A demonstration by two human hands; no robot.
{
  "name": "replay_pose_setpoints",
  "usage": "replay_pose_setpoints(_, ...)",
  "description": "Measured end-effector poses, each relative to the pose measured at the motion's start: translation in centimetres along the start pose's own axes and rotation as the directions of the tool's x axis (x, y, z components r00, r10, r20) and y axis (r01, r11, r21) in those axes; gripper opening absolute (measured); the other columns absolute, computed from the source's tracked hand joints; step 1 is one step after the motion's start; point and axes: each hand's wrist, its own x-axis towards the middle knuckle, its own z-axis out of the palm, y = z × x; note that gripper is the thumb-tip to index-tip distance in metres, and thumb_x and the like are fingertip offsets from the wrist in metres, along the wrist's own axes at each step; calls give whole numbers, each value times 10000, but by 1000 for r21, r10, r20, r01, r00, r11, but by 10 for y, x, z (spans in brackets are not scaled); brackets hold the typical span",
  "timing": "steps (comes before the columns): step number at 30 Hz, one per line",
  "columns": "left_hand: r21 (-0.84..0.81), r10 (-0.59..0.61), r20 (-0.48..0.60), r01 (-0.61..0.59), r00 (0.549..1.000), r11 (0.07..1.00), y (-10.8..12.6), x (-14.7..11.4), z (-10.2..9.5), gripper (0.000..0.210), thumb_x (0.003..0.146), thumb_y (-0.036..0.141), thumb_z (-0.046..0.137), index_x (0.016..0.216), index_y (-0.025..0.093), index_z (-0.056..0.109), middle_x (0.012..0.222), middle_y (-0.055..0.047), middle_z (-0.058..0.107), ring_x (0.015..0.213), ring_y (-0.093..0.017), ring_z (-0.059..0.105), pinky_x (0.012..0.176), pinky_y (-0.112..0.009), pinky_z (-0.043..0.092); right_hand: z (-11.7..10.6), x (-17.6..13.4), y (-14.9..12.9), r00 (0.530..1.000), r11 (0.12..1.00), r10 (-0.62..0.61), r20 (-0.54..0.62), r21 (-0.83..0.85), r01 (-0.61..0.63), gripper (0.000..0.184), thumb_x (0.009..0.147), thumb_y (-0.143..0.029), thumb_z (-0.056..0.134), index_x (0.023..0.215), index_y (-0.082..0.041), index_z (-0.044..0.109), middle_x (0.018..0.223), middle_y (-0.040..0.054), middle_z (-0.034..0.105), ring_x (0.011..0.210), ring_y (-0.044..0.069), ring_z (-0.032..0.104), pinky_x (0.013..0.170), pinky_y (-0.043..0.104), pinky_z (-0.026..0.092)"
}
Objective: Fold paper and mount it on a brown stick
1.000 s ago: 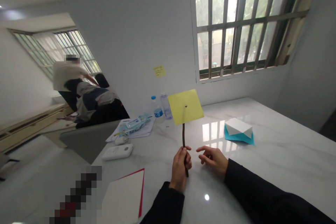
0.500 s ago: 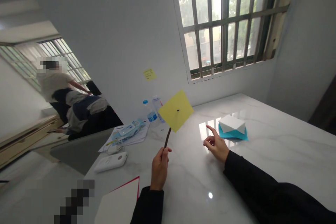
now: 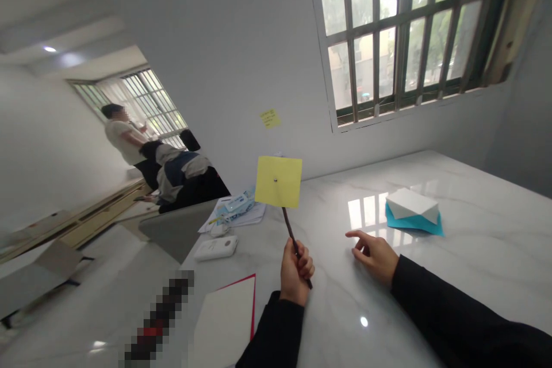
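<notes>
My left hand [image 3: 295, 279] is wrapped round a thin brown stick [image 3: 288, 222], whose lower end sticks out below the fist. A yellow square of paper [image 3: 288, 191] is fixed to the stick's top by a small dark pin head at about its centre. The stick leans to the left, above the table. To the right, my right hand [image 3: 375, 254] hovers over the tabletop with the index finger stretched out and the other fingers loosely bent, holding nothing. Beyond it lies white folded paper [image 3: 411, 204] on a blue sheet [image 3: 403, 226].
On the marble-patterned table [image 3: 345, 316] lie a white device [image 3: 215, 247], papers with a blue-and-white packet [image 3: 237, 204], and a white sheet [image 3: 224, 322] over a red one. A yellow note [image 3: 270, 118] is on the wall. Two people [image 3: 125, 138] are in the background.
The yellow paper has turned from a diamond to a nearly level square, and the stick now leans left instead of right. My right hand's index finger has lowered. The whole view has shifted.
</notes>
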Motion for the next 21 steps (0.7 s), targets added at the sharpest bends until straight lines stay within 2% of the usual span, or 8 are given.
replay_pose_setpoints(6, 50, -11, 20, 10, 1000, 999, 0, -3, 3, 575, 795, 679, 632, 655, 233, 297, 501, 110, 219, 398, -56, 181, 392, -200, 202, 9, -6, -6, 996, 998, -43, 79, 44, 40, 257, 912, -332, 545, 1091, -204, 679, 678, -6, 700, 571, 163, 620, 602, 286, 447)
replay_pose_setpoints(9, 156, -8, 13, 6, 1000, 988, -6, -3, 5, 582, 787, 702, 626, 651, 242, 297, 494, 117, 211, 394, -58, 145, 380, -206, 175, 13, -8, -10, 994, 996, -64, 94, 68, 58, 210, 918, -340, 554, 1009, -198, 680, 656, -3, 694, 549, 155, 605, 576, 274, 433)
replay_pose_setpoints(12, 313, 23, -9, -19, 1000, 950, -14, -3, 5, 597, 782, 747, 624, 648, 241, 338, 488, 126, 221, 394, -50, 107, 380, -203, 111, 12, -8, -14, 988, 992, -91, 123, 95, 80, 200, 909, -315, 564, 1020, -192, 677, 646, -7, 687, 540, 147, 596, 568, 262, 429)
replay_pose_setpoints(15, 488, 98, -28, -71, 995, 870, -18, -2, 4, 607, 790, 765, 623, 638, 230, 381, 489, 120, 244, 409, -49, 124, 405, -205, 88, 8, -8, -23, 982, 990, -132, 134, 60, 125, 279, 880, -247, 576, 1136, -190, 670, 661, -16, 685, 543, 139, 584, 582, 257, 432)
replay_pose_setpoints(21, 757, 243, 33, -183, 969, 627, -16, -5, 6, 560, 872, 709, 551, 632, 222, 413, 561, 70, 326, 517, -106, 282, 494, -251, 213, 0, -14, -46, 977, 977, -192, 89, -79, 199, 484, 859, -195, 567, 1337, -248, 630, 660, -39, 678, 544, 138, 587, 621, 258, 440)
